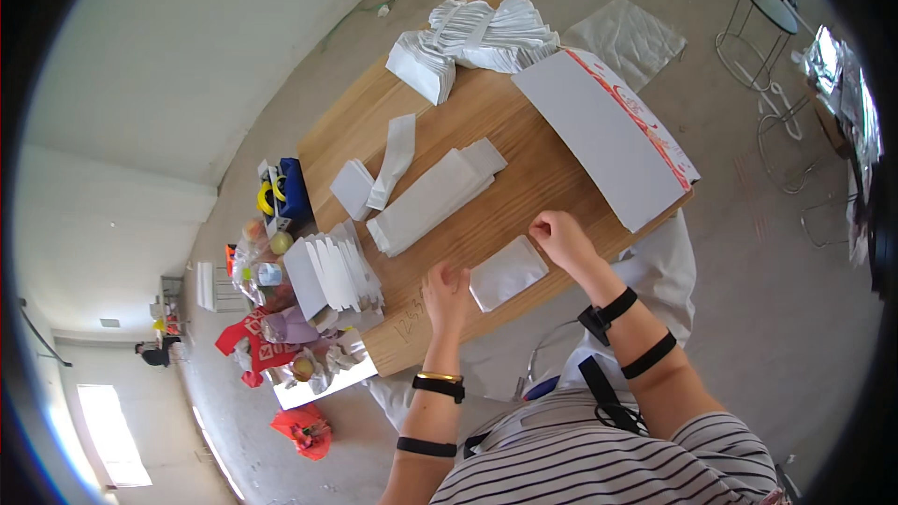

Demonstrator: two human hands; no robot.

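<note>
A flat white paper packet (508, 273) lies on the wooden table (524, 173) near its front edge, between my two hands. My left hand (447, 295) is beside the packet's left end, its fingers loosely bent and a little apart, with nothing visible in them. At the packet's upper right corner, my right hand (563, 241) has its fingers curled together; whether anything small is between them is hidden. Just beyond lies a long stack of flat white paper sleeves (435, 196). Left of it are a bent white strip (393, 159) and a small white paper stack (354, 189).
A large white box (608, 140) with a red-printed edge covers the table's right side. Bundled white paper (491, 33) sits at the far edge. White folded papers (332, 271) stand at the left corner, near bags, fruit and a blue holder with yellow tape (271, 196).
</note>
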